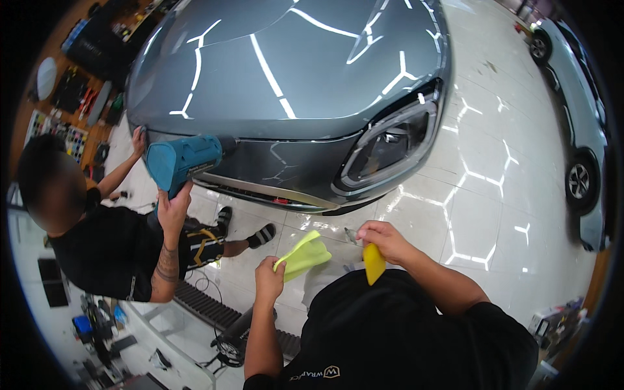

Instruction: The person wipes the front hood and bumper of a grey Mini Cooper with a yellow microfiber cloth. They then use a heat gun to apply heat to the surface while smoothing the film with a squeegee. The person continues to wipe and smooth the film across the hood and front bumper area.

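Note:
My left hand point(268, 281) grips a pale yellow-green cloth point(302, 257) by its near end, low in front of the car. My right hand point(383, 240) holds a yellow squeegee card point(373, 263) against its palm and a small, thin object point(351, 235) at its fingertips, too small to make out. Beyond both hands stands the front of a glossy grey-blue car, with its hood point(279, 78) and headlight point(390, 143). At the left, a co-worker point(110, 247) in a black shirt holds a blue heat gun point(179, 159) near the bumper and has the other hand at the hood's edge.
A tiled floor point(481, 208) runs along the car's right, where a second, light car point(588, 117) stands. Tools crowd a wooden bench point(39, 123) at upper left. Behind me at lower left are cables, a dark slatted grate point(201, 302) and more equipment.

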A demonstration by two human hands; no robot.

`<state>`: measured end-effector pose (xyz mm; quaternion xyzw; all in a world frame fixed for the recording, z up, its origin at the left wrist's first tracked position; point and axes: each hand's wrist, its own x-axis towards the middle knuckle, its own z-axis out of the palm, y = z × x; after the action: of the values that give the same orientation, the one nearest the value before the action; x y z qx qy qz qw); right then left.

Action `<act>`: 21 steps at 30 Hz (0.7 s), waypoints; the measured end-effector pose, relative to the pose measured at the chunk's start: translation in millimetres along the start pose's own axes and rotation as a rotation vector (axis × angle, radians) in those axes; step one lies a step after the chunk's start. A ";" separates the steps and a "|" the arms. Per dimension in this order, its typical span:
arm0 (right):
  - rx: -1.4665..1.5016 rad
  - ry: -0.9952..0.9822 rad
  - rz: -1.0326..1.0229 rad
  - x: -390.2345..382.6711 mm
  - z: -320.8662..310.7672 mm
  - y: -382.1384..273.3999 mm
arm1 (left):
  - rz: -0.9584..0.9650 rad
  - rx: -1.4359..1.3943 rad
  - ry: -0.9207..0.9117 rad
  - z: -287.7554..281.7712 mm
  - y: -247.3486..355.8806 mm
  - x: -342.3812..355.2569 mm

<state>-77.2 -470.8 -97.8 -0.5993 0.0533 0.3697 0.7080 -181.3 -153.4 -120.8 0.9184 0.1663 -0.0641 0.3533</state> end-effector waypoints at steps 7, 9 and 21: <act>0.116 -0.037 0.033 7.5 -46.0 -3.6 | -0.163 -0.117 0.104 6.6 4.3 -15.8; 0.077 -0.004 0.035 10.0 -53.2 -16.2 | -0.194 -0.163 0.074 13.2 2.5 -11.7; -0.873 0.258 -0.313 70.6 0.9 -140.7 | -0.371 -1.112 -0.004 -34.5 -24.4 44.2</act>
<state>56.0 -438.8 -20.4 -0.8823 -0.1101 0.1690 0.4252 -148.4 -101.8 -120.9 0.5507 0.3322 -0.0297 0.7651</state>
